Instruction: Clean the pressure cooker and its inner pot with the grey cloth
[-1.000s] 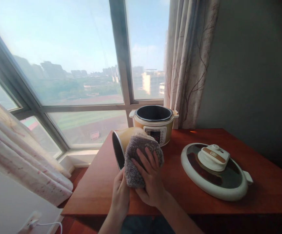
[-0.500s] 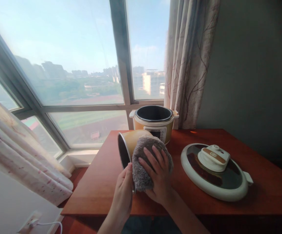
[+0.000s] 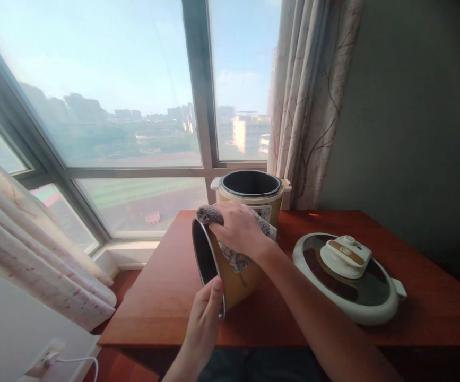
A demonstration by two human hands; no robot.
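Inner pot point(image 3: 230, 276) tipped on its side at bench point(image 3: 166, 302) near-centre, mouth facing left, axis left-right | left hand point(image 3: 205, 323) clamps near rim | right hand point(image 3: 237, 229) presses grey cloth point(image 3: 235, 259) onto top wall | cooker base point(image 3: 251, 193) just behind.

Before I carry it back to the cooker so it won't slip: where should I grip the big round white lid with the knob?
Grip the round white lid by its raised white knob, coming straight down from above. It lies flat on the red-brown wooden table, knob up, and its wide low rim gives fingers little purchase.
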